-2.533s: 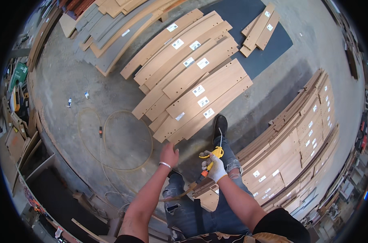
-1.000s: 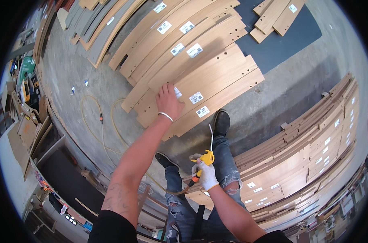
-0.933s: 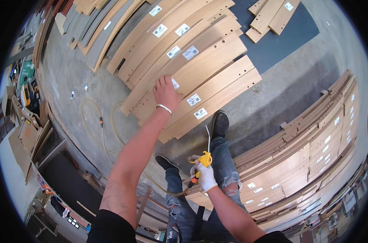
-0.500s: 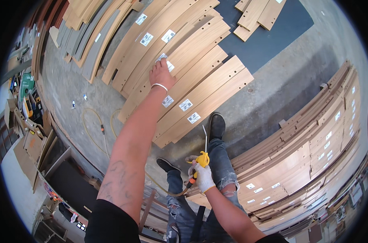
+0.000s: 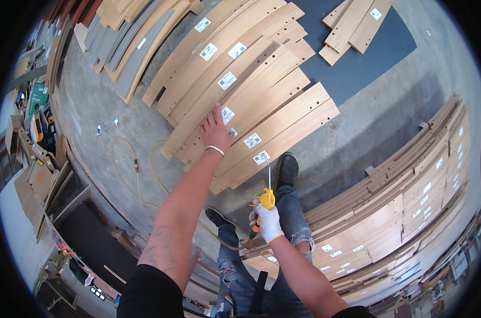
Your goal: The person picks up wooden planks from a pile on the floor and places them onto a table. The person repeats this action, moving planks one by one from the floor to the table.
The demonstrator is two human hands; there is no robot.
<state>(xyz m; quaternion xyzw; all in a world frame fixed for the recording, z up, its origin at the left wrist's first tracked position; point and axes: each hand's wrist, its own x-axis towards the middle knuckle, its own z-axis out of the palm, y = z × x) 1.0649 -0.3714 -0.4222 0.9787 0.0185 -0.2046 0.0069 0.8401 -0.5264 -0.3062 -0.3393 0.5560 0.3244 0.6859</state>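
Left hand (image 5: 217, 129): bare, fingers spread flat on a board (image 5: 227, 114); nothing clasped.
Right hand (image 5: 268, 222): gloved, grip closed on a yellow air gun (image 5: 266, 200), hose trailing.
Board: in a fanned stack on the floor (image 5: 97, 106), ahead of the shoe (image 5: 287, 169).
Handling: likely stiff, long, fairly heavy, smooth-faced; take it by a long edge near the middle.

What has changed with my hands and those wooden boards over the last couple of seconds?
Your left hand has reached forward from near your knee and now lies flat on the stack of curved wooden boards on the floor. Nothing was picked up or let go. Your gloved right hand stayed by your knee, gripping the yellow air blow gun as before, and the boards have not visibly shifted.
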